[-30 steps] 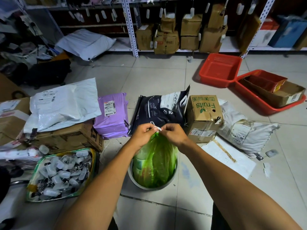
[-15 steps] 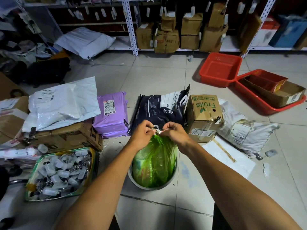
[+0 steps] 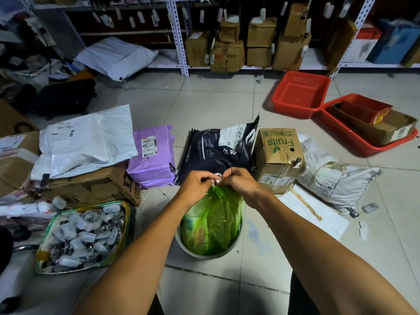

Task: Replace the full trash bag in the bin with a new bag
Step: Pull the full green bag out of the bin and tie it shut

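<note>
While the green trash bag (image 3: 212, 220) sits in the round bin (image 3: 204, 253) on the tiled floor, the left hand (image 3: 197, 186) and right hand (image 3: 238, 181) pinch its white drawstring (image 3: 217, 181) at the gathered neck.

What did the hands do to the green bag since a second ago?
Very little changed. Both hands, left hand and right hand, have pulled closer together at the neck of the green trash bag, fingers working the white drawstring as if tightening a knot. Nothing was let go. The bag sits in the bin as before, and the parcels around it have not moved.
</note>
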